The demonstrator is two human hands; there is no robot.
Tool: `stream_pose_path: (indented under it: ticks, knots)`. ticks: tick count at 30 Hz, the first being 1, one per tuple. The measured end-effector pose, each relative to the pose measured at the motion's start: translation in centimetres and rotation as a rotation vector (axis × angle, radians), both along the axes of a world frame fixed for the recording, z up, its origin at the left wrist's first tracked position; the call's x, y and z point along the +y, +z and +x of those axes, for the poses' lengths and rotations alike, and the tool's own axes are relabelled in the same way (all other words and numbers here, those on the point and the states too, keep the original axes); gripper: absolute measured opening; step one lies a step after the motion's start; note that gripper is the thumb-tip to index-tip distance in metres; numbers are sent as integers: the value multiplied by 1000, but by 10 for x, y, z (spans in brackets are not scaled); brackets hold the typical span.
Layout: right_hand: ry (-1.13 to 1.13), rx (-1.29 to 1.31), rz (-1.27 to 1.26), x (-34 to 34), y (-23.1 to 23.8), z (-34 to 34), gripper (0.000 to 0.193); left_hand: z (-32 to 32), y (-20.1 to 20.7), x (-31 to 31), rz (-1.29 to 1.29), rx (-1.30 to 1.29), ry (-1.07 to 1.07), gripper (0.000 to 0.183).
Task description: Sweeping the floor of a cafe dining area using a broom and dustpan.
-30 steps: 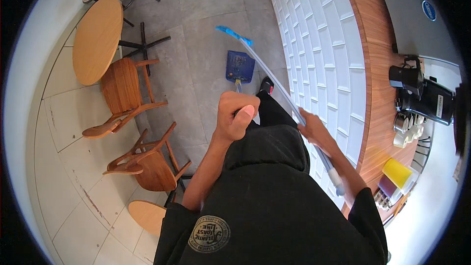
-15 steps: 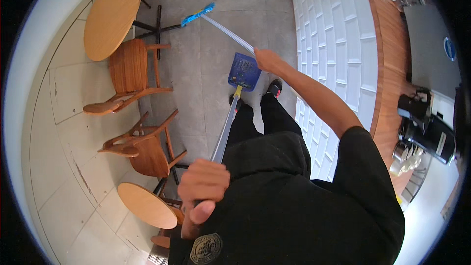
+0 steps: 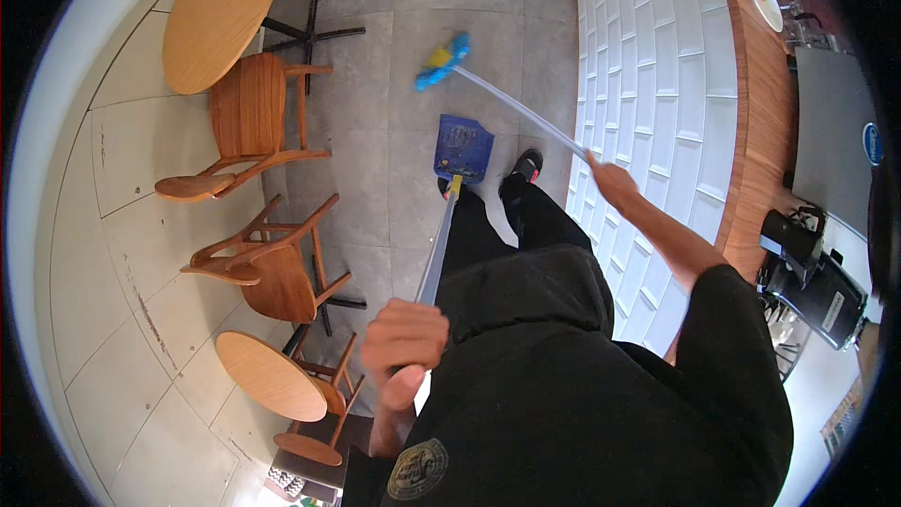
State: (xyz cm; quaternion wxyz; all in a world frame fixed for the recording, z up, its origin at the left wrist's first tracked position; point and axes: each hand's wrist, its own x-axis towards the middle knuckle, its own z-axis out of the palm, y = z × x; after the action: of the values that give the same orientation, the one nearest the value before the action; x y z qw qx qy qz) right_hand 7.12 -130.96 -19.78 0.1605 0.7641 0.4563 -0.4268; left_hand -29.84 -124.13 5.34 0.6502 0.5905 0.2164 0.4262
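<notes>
While the left hand (image 3: 405, 338) clasps the dustpan (image 3: 464, 148) and the right hand (image 3: 612, 184) grips the broom (image 3: 443, 60), sweeping seems underway, the next stroke probably needing a nearward pull.

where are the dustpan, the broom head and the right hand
Dustpan (image 3: 464, 148): head view, on its blue pan
Broom head (image 3: 439, 59): head view, on its yellow patch
Right hand (image 3: 614, 185): head view, on its back

Markings, by clock face over the head view: 6 o'clock, round pale emblem (image 3: 419, 469) on black shirt (image 3: 582, 413), lettering blurred; just before 3 o'clock, blue oval badge (image 3: 872, 144) on grey machine (image 3: 831, 131), pale lettering too small to read; just past 3 o'clock, white label (image 3: 832, 311) on black appliance (image 3: 809, 293), print likewise illegible
</notes>
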Motion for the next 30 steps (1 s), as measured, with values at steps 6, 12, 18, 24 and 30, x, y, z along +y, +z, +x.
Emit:
stream_pose_path:
  ticks: [6,12,18,24,30]
  knots:
    - [206,-173,-55,-135,37,43,64,16,-20,12,20,16,-159,30]
    - [-33,-102,5,-146,95,14,51,24,-30,18,58,5,-274,27]
    - [-220,-148,226,-116,68,-8,47,38,-45,18,86,-6,-319,25]
    - [-166,-301,231,-33,-8,-6,46,51,-54,20,109,20,-411,23]
    - [-246,-96,256,-42,2,-102,32,56,-52,26,118,30,-475,24]
